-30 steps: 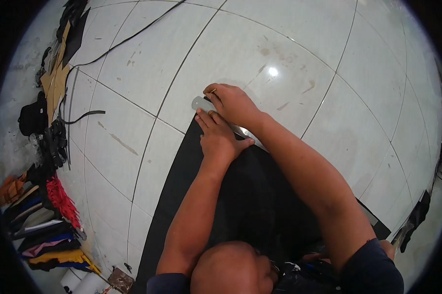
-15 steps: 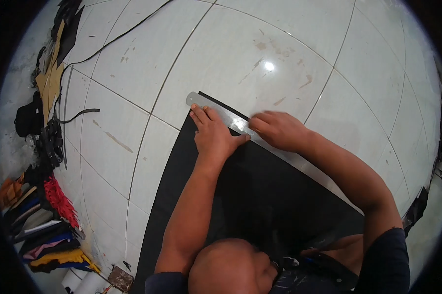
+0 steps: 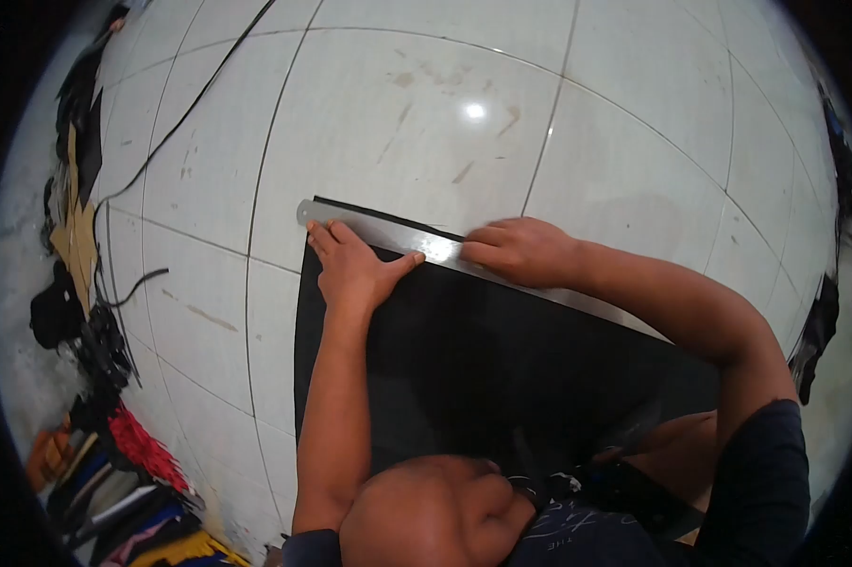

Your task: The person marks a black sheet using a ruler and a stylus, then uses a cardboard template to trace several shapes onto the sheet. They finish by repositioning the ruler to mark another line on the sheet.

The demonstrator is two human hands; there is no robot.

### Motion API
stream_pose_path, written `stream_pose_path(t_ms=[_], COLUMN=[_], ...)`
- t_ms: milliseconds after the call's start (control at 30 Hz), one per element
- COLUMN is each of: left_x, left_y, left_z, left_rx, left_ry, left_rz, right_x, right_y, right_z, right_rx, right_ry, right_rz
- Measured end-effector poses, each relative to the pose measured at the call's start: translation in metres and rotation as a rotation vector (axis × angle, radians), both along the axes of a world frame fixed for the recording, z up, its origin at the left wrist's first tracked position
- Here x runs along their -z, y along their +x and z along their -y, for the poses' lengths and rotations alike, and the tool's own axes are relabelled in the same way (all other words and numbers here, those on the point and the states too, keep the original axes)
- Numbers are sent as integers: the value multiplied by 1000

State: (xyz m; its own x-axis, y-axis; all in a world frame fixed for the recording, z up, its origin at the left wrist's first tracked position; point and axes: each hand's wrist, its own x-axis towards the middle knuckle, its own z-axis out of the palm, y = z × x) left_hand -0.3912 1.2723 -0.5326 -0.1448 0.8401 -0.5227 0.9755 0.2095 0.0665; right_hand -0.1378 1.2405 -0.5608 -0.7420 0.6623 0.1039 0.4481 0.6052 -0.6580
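A long metal ruler (image 3: 379,230) lies slantwise along the upper edge of a large black sheet (image 3: 502,359) on the tiled floor. Near the ruler's rounded left end, my left hand (image 3: 355,265) presses on it with fingers and thumb spread. My right hand (image 3: 520,251) is closed at the ruler's upper edge, right of my left hand. What its curled fingers hold is hidden. A narrow black strip of the sheet shows above the ruler.
Pale floor tiles (image 3: 426,123) surround the sheet. Folded coloured fabrics (image 3: 133,510), a red piece (image 3: 147,444) and black scraps (image 3: 58,307) lie at the left. A thin black strip (image 3: 195,99) runs across the upper left. Dark material (image 3: 818,326) lies at the right edge.
The camera view has shifted and turned, so the ruler, sheet and hands appear further left and less steeply slanted. My left hand keeps its place on the ruler; my right hand stays closed beside it.
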Motion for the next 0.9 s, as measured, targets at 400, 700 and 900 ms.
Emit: stream_pose_path(t_ms=[400,700,900], left_x=[3,1,8], left_y=[1,5,0], left_z=[1,1,0], left_rx=[15,41,56], left_ry=[-7,-46,-36], left_rz=[-48,-57,-59], right_x=[9,-51,-32], right_y=[20,188,154], right_z=[9,151,131], right_rx=[-71,51,60], right_ry=[0,-224,-167], right_rz=[60,307,267])
